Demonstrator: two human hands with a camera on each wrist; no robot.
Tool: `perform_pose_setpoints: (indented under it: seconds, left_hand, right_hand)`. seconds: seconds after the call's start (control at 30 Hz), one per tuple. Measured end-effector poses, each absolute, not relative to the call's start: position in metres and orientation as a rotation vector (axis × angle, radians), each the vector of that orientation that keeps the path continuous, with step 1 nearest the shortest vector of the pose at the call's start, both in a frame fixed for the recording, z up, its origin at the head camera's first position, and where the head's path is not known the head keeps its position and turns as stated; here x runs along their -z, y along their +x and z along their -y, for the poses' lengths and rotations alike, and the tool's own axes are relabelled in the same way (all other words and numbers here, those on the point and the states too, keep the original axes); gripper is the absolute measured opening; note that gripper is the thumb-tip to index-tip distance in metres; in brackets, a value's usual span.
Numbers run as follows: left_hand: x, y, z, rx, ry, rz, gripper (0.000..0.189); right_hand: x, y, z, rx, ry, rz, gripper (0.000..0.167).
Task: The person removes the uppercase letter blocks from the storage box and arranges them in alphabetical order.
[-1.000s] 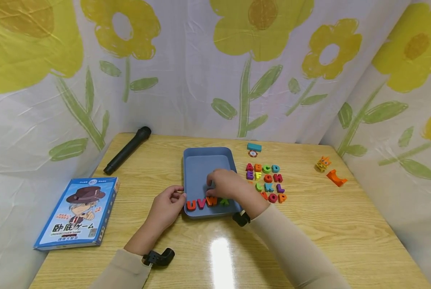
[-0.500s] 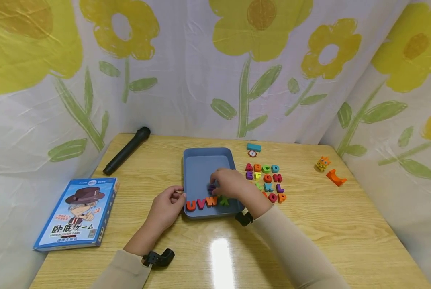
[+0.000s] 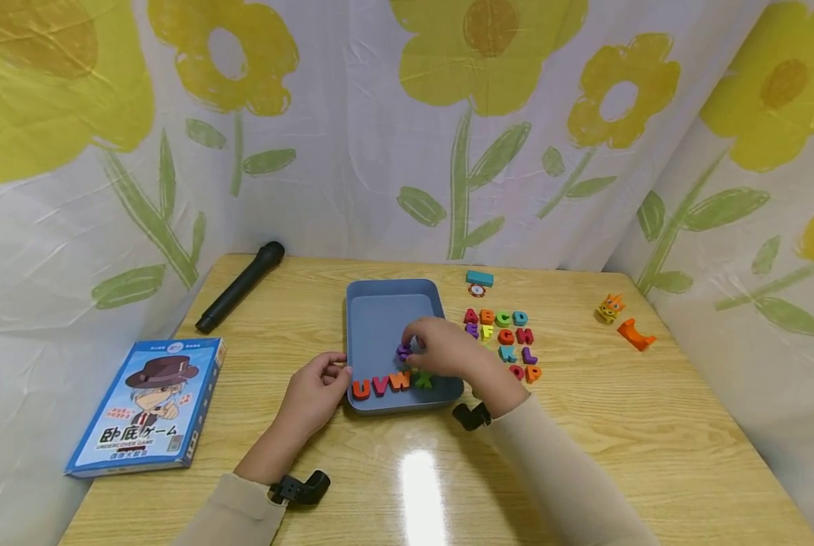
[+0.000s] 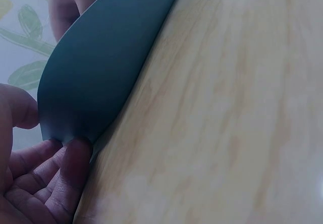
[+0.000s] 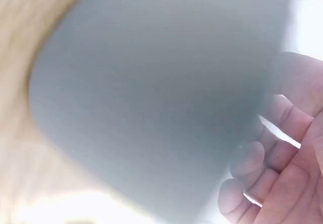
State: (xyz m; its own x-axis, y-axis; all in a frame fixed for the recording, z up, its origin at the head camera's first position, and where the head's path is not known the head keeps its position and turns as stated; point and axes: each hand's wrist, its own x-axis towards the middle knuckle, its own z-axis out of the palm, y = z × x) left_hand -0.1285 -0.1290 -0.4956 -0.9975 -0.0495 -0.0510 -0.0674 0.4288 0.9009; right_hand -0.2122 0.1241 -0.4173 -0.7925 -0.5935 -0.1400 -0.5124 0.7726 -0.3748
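My right hand (image 3: 441, 350) pinches a small purple letter (image 3: 403, 353) over the floor of the blue-grey tray (image 3: 369, 326). Its exact shape is partly covered by the fingers. Along the tray's front lie an orange-red U (image 3: 361, 389), a pink V (image 3: 380, 385), an orange W (image 3: 400, 380) and a green X (image 3: 422, 380). My left hand (image 3: 314, 390) holds the tray's left side near the front corner. In the left wrist view, its curled fingers (image 4: 75, 158) and thumb meet the tray wall. The right wrist view shows the tray's outside and my right hand's curled fingers.
Right of the tray, colourful letters stand in rows, such as a red H (image 3: 526, 336); my right hand hides some. Behind them are a teal block (image 3: 479, 278) and a round chip (image 3: 477, 290). A microphone (image 3: 240, 287) and game box (image 3: 147, 406) lie left; a yellow figure (image 3: 610, 308) stands right.
My right hand has shifted slightly right inside the tray, and the purple letter, hidden a second ago, now shows between its fingers. The left hand stays at the tray's side.
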Motion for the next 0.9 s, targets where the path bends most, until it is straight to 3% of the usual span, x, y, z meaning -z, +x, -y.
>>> perform_pose_setpoints:
  seconds: [0.27,0.5,0.9]
  left_hand:
    - [0.494,-0.127,0.127,-1.67,-0.117,-2.633,0.039]
    - [0.495,-0.127,0.13,-1.691,-0.14,-2.604,0.039]
    - [0.494,-0.128,0.128,-1.702,-0.13,-2.594,0.04]
  right_hand:
    - [0.386,-0.192,-0.204,0.681,-0.729,-2.801,0.023]
    - [0.392,-0.168,-0.275,0.666,-0.513,-2.867,0.023]
    - [0.427,-0.144,-0.306,0.752,-0.367,-2.793,0.02]
